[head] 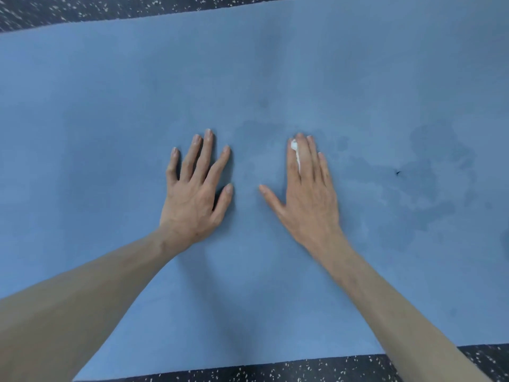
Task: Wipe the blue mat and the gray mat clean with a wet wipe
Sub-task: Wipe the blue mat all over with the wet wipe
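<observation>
The blue mat [110, 111] fills nearly the whole head view. My left hand [195, 188] lies flat on it with fingers spread, left of centre. My right hand [305, 188] also presses flat on the mat, fingers straight and together, thumb out to the left. A sliver of white wet wipe [295, 150] shows between the index and middle fingers of my right hand; the rest of it is hidden under the palm. Dark damp patches [429, 175] mark the mat to the right of that hand. The gray mat is not in view.
Black speckled floor shows as a strip along the far edge [82, 9] and along the near edge [275, 372] of the mat. A tiny dark speck [397, 172] lies on the damp area at right.
</observation>
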